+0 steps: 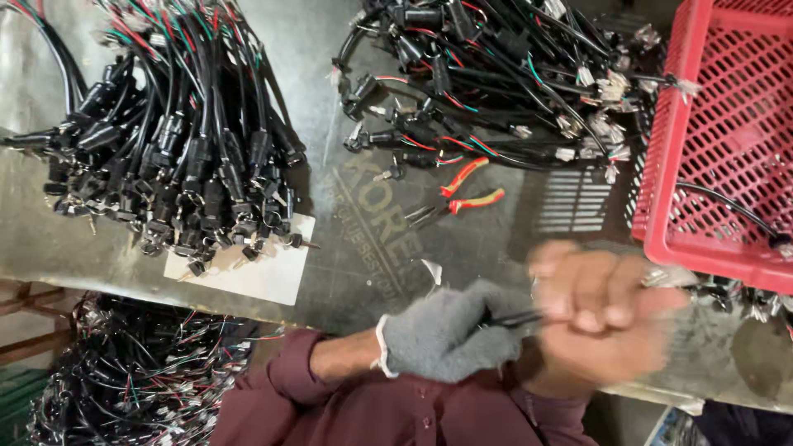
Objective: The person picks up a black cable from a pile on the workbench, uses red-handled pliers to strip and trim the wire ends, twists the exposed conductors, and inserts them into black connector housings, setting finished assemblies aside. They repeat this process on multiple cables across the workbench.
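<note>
While the head view looks down on the worktop (347,248), the gloved left hand (446,334) clenches one end of a black cable (514,318). The bare right hand (599,318), blurred, grips the other end just beside it. Pliers (462,198) lie beyond, between cable heaps (173,132), near a red crate (719,140).

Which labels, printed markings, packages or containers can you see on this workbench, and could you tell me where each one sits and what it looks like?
Printed lettering: faded pale marking on the grey table sheet, centre, beside the red-handled pliers.
White card: blank rectangle under the left bundle of black cables.
Red plastic crate: perforated basket, right edge.
No screens are visible.
</note>
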`<state>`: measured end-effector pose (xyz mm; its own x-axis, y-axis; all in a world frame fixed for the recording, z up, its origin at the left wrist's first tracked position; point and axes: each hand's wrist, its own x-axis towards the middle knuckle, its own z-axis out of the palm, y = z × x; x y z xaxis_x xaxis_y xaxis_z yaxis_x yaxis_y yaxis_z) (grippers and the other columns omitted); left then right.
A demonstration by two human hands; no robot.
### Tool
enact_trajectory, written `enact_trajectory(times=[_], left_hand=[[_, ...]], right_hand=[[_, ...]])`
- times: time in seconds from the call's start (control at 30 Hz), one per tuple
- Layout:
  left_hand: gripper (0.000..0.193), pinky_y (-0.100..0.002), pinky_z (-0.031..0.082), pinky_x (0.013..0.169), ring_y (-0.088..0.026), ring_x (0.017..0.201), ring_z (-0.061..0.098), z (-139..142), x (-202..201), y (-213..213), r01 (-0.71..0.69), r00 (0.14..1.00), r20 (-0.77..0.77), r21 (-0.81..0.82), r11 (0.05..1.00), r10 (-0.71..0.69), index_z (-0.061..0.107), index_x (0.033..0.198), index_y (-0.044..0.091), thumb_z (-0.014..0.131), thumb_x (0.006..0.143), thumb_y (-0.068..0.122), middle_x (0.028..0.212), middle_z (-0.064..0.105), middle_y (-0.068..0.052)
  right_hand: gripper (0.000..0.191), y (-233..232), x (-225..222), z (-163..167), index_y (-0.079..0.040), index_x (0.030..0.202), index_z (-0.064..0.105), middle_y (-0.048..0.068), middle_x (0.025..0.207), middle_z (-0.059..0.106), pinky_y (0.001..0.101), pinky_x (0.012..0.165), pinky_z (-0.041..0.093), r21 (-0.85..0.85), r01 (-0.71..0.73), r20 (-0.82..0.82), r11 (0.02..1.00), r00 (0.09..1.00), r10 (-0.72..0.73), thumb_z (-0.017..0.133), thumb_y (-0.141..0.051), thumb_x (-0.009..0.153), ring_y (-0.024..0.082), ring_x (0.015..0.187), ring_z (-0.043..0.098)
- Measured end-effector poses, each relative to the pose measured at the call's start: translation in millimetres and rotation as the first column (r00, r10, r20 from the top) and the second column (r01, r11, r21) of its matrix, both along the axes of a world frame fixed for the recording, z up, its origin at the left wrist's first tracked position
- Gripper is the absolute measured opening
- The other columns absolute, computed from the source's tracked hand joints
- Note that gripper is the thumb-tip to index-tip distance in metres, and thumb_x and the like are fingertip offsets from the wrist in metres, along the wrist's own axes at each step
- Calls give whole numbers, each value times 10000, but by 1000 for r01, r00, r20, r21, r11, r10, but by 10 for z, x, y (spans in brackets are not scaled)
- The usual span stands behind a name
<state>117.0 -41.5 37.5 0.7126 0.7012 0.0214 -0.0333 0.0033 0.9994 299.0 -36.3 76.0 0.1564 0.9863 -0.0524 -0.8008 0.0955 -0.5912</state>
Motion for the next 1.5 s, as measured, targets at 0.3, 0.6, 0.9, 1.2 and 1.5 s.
enact_trajectory(times=[0.3,0.6,0.9,1.2,1.5], left_hand=[[258,-424,495,930,-315,1020,677,-47,-236,404,-85,996,60,503,860,64,676,1098,107,639,1007,346,1043,711,-113],[358,-357,494,803,-163,861,597,-183,-409,445,207,893,413,-732,649,180,707,1213,66,647,963,315,963,648,-26],[226,-300,522,937,-98,1088,604,-353,-275,402,-311,927,145,-221,924,346,707,1187,11,685,977,91,1150,676,-33],[648,-272,575,817,-90,904,679,-212,-293,403,-409,910,-126,-130,903,394,517,1429,58,794,846,114,1001,726,-22],[597,-264,574,768,-98,849,709,-321,-296,398,-474,870,-172,-39,880,461,612,1333,3,851,803,136,973,792,-43]], right_hand=[[498,-5,399,-376,-162,786,523,0,567,499,372,692,404,289,72,308,955,937,-164,447,-509,1134,191,514,513],[710,402,-159,-937,-81,1332,566,77,1210,679,377,972,528,-176,-302,178,937,926,332,327,-640,966,222,1105,676],[454,-206,-3,-1649,-6,1346,525,-14,973,534,242,788,448,-187,-232,851,955,448,275,516,-373,1079,62,861,476],[512,-48,-180,-1185,-5,1234,544,129,1141,644,483,1110,320,181,-256,964,950,-145,-223,544,59,726,315,1091,628],[498,-154,-236,-1113,5,1306,572,153,998,585,353,742,515,53,-212,994,976,106,-31,626,149,833,306,838,607]])
